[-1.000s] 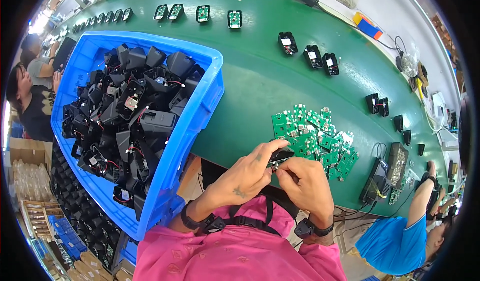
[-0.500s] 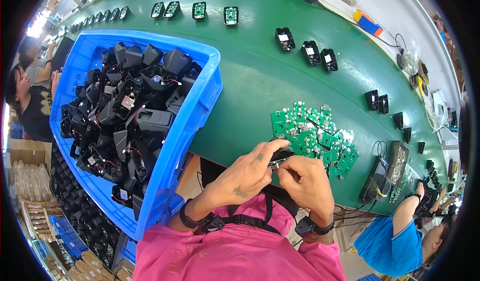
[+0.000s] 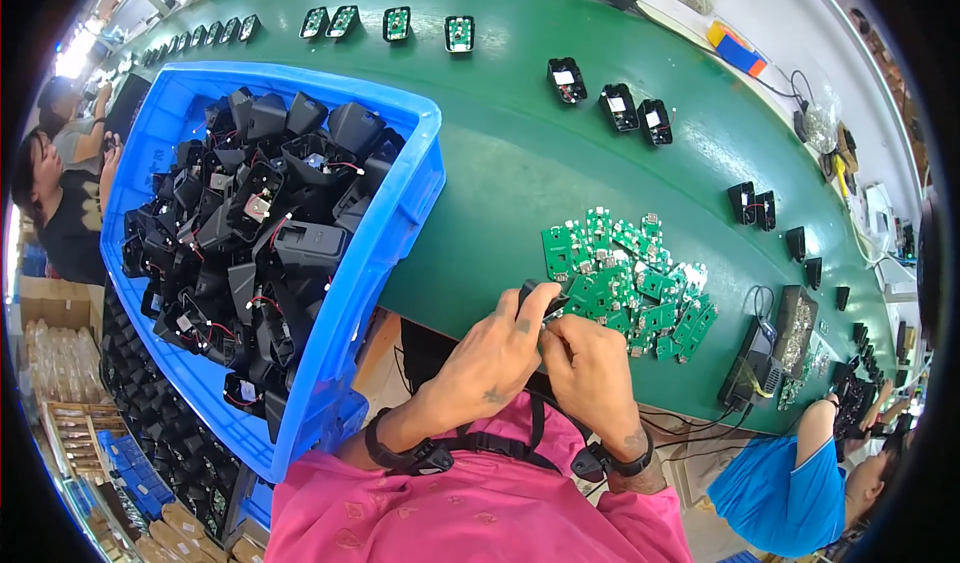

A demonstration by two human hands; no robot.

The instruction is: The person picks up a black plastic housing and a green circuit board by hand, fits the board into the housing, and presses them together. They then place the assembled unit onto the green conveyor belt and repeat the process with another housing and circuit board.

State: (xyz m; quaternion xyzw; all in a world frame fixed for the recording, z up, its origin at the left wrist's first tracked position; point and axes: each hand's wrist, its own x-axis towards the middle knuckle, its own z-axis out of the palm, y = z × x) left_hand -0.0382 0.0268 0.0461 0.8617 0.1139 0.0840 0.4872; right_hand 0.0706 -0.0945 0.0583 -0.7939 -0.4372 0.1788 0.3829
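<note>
Just above the near table edge, my left hand (image 3: 490,353) is closed around a black plastic housing (image 3: 528,290). Only a dark edge of it shows between the fingers. My right hand (image 3: 592,363) presses against it with thumb and forefinger pinched together; whatever is in that pinch is hidden. Directly beyond my hands lies a loose pile of green circuit boards (image 3: 630,278). To my left stands a large blue bin (image 3: 410,178), heaped with black housings (image 3: 310,238) that trail thin red wires.
Several housings with green boards (image 3: 460,34) line the far side of the green table (image 3: 490,153). Open housings (image 3: 620,108) stand at the right. A black power adapter (image 3: 750,368) with cables is right of the pile. Other people sit at left and right.
Both hands have shifted slightly left and lower, and the right fingers have closed in tighter against the left. Less of the housing is visible now.
</note>
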